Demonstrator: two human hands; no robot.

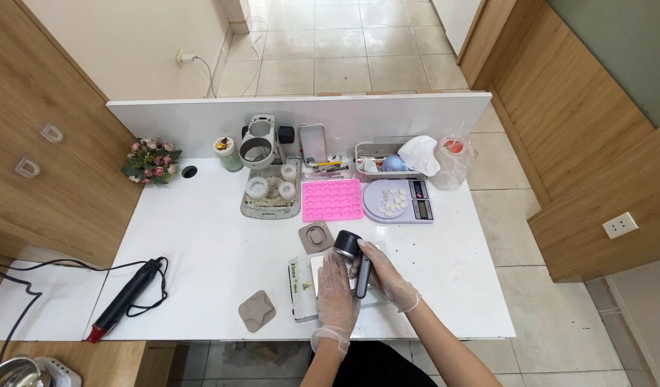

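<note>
My right hand (388,276), in a thin clear glove, grips a dark hand-held tool (355,259) with a round black head and a slim handle. The head hangs over the far edge of a white tile (320,269) that rests on a flat boxed pad (298,287) near the table's front. My left hand (336,288), also gloved, lies flat with fingers spread on that tile, just left of the tool's handle. A tan clay slab with an oval ring pressed into it (315,237) lies just beyond the tool's head.
A second tan clay piece (257,310) sits near the front edge. A black heat tool with cord (126,297) lies left. At the back: pink silicone mould (333,200), scale with white pieces (398,200), tray of cups (270,194), magnifier (261,145), flowers (151,160), white divider wall (201,118).
</note>
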